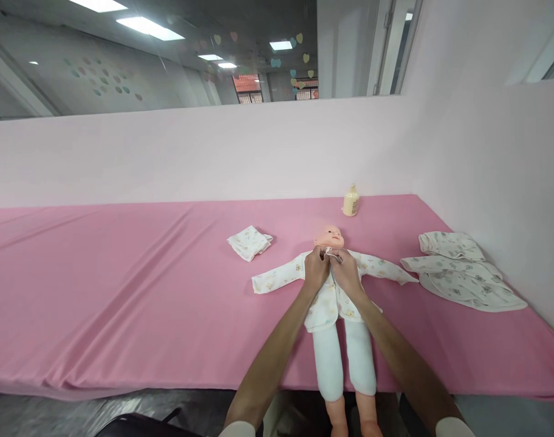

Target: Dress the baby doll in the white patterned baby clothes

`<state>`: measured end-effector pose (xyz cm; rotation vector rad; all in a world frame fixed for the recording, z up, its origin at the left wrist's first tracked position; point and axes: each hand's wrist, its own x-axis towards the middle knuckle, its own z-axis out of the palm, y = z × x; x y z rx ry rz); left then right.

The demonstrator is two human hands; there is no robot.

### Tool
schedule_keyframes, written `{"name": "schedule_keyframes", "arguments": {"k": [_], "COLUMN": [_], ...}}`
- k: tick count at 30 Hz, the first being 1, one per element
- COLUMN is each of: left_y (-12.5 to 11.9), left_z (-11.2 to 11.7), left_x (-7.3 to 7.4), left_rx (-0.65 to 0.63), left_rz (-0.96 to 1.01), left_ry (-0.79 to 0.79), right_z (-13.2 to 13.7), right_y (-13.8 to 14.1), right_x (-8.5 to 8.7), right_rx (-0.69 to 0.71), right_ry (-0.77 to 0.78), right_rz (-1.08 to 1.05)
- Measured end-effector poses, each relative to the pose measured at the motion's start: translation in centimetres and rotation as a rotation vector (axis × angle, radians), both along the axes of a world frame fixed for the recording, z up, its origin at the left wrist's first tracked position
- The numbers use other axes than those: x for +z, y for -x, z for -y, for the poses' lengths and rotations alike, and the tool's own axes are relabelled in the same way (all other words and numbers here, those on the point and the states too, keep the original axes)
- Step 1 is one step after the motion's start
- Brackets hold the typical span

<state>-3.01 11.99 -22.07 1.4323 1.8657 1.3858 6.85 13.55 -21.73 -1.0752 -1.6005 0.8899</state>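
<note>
A baby doll (330,235) lies on its back, dressed in a white printed baby jacket (281,277) and white trousers (328,358). Its sleeves are spread out to both sides. At the neck of the jacket, my left hand (317,268) is closed in a pinch on a thin white tie. Close beside it, my right hand (345,272) pinches a tie too, and a small white loop shows between the fingers. Below my hands the jacket's front edges lie apart near the hem. The doll's bare lower legs hang past the table's front edge.
The table wears a pink cloth (122,291). A folded printed cloth (250,243) lies left of the doll's head. Behind stands a cream pump bottle (350,202). More printed baby clothes (468,273) are piled at the right, near the wall. A dark chair (140,426) is at the lower left.
</note>
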Motion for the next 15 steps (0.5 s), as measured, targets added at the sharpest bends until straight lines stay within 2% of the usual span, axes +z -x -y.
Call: {"name": "schedule_keyframes", "arguments": {"k": [4,6,11,15], "left_y": [0.8,1.2,1.5,1.7], "left_z": [0.1,0.1,-0.2,-0.5], "left_x": [1.1,1.5,1.7,1.4], "left_rx": [-0.197,-0.217,-0.149,-0.151], "left_rz": [0.405,0.530,0.579,0.585], "left_ry": [0.104,0.175,0.211,0.229], "right_z": [0.1,0.1,0.3,0.8], "right_y": [-0.2,-0.3,-0.1,-0.1], "right_x": [0.1,0.1,0.1,-0.2], "right_rx": [-0.001,0.005,0.044,0.003], "right_ry": [-0.033,-0.052,-0.104,-0.167], "right_rz": [0.072,0.095,0.143,0.240]}}
